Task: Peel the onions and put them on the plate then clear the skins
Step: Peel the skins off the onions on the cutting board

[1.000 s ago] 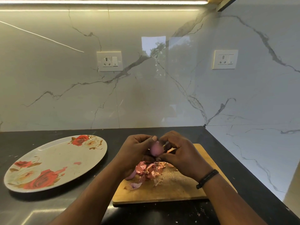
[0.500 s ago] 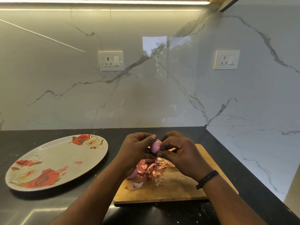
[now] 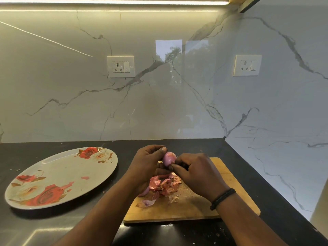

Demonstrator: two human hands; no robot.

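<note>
A small pink onion [image 3: 168,158] is held up between both hands above the wooden cutting board [image 3: 236,190]. My left hand [image 3: 148,166] grips it from the left with the thumb on top. My right hand [image 3: 193,173] pinches its lower right side with curled fingers. Under the hands a heap of pink onion skins [image 3: 164,186] lies on the board, with a loose piece [image 3: 146,203] nearer the front. An oval plate with red roses [image 3: 60,176] sits to the left on the black counter; no onion is on it.
The black counter [image 3: 177,235] ends at marble walls behind and on the right. Two wall sockets [image 3: 120,66] [image 3: 247,65] sit above. Small skin crumbs are scattered on the counter in front of the board.
Both hands have lifted the onion a little, and more of its smooth pink surface shows between the fingers. The plate, board and skin heap have not moved.
</note>
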